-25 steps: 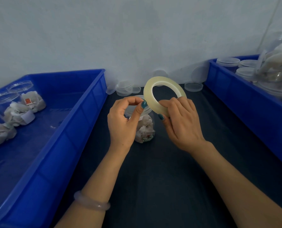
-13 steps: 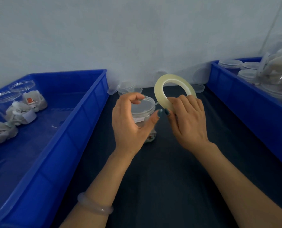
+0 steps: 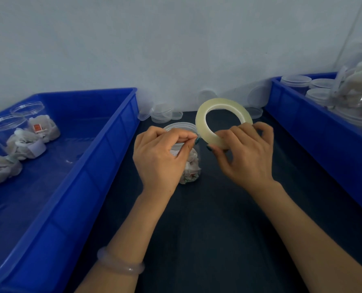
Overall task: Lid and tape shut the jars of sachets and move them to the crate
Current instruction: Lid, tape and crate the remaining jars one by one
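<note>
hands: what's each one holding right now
left hand: closed in a pinch, seemingly on the loose end of the tape
right hand: closed, gripping the tape roll

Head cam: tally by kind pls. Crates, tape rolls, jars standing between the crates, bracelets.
Crates: 2
Tape roll: 1
Jar between them: 1
Bracelet: 1
Total: 5
</note>
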A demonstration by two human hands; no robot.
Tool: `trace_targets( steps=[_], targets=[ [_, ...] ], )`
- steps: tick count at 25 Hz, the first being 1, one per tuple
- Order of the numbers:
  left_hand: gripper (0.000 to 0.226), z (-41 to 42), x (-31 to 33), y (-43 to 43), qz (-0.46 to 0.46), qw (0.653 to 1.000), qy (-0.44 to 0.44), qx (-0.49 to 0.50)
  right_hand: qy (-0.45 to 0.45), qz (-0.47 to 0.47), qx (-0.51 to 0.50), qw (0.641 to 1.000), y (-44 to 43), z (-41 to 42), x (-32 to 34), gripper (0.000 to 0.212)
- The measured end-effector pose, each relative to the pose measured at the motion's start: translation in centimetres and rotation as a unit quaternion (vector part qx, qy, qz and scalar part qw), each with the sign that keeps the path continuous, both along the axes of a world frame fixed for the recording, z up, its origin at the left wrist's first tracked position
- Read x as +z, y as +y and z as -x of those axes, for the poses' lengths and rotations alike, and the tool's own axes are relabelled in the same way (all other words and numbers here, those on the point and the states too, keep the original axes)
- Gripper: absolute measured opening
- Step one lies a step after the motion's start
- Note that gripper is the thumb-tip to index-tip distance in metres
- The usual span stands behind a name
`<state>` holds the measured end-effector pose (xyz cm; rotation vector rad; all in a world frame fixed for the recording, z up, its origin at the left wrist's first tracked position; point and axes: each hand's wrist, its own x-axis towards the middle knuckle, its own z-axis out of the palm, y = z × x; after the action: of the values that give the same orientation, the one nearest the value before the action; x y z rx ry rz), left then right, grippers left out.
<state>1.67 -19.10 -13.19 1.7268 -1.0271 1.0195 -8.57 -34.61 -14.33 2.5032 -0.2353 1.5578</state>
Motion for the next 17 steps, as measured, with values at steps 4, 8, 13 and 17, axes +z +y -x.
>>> trace_targets(
  steps=[4,8,13,17],
  targets=[
    [0.016,0.2,0.4,0.2,-0.006,1.0,-0.003,-0.002,-0.008,-0.022,-0.058,0.998,-1.0,0.0,-0.4,0.046],
    [0.018,0.7,0.6,0.2,-0.037,0.999,0.002,0.0,0.029,-0.074,-0.073,0.994,-2.7,0.2,-1.0,0.047],
    [0.016,0.6,1.0,0.6,-0.043,0.998,0.049,0.002,0.064,-0.126,-0.11,0.984,-4.1,0.3,-1.3,0.051],
    [0.015,1.6,0.8,1.2,-0.047,0.992,0.112,-0.025,0.054,-0.17,-0.107,0.978,-4.2,0.4,-1.1,0.054]
  ],
)
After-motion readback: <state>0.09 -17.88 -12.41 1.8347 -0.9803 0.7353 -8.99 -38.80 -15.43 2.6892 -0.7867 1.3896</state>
